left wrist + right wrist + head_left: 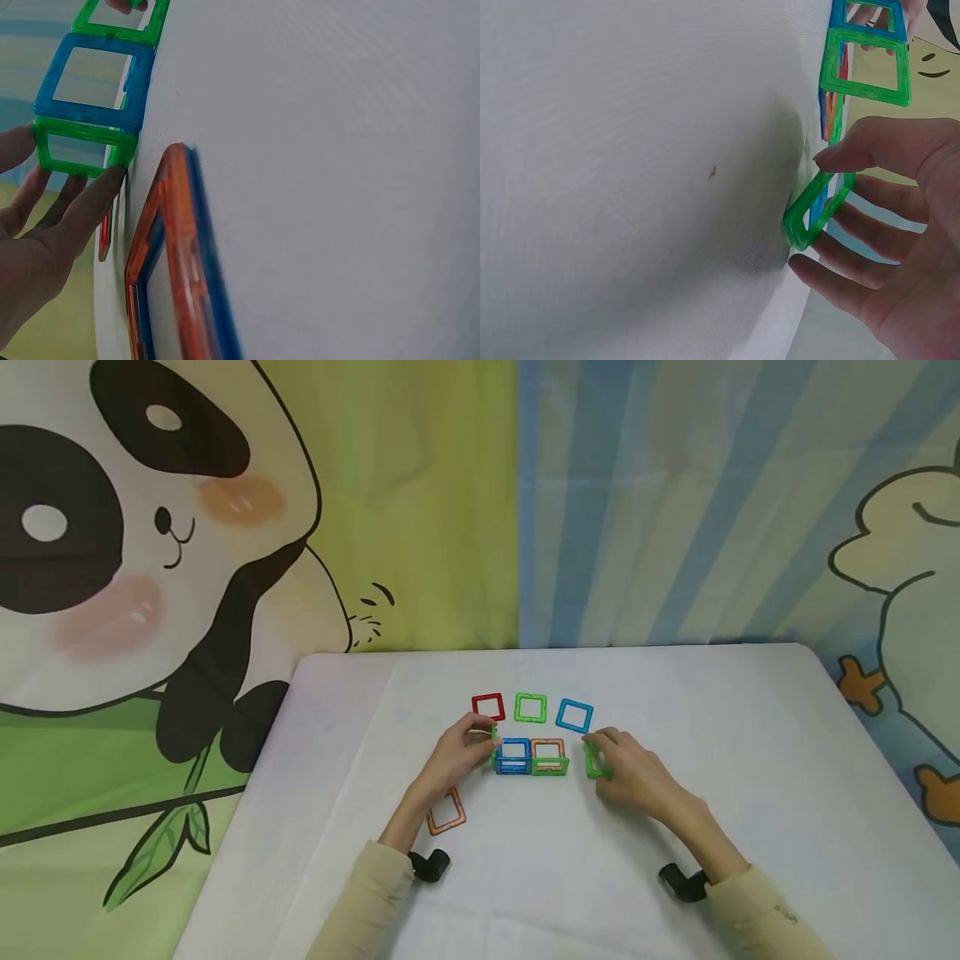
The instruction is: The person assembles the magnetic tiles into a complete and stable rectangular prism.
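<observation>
Square magnetic tiles form a low box mid-table. Its front has a blue tile (513, 759) beside a green tile (866, 92), both upright; an orange tile (547, 741) shows behind. At the box's left end, my left hand (455, 756) pinches an upright green tile (86, 133) between thumb and fingers, its edge against the blue tile. My right hand (637, 777) holds another green tile (810, 201), tilted, low over the table, thumb on one side and fingers on the other. A gap separates it from the box's right end.
Behind the box lie a red tile (487, 696), a flat green tile (531, 696) and a flat blue tile (578, 702). An orange tile (176, 225) with blue beneath its edge lies by my left wrist. White cloth covers the table (525, 868); a printed curtain (420, 510) hangs behind.
</observation>
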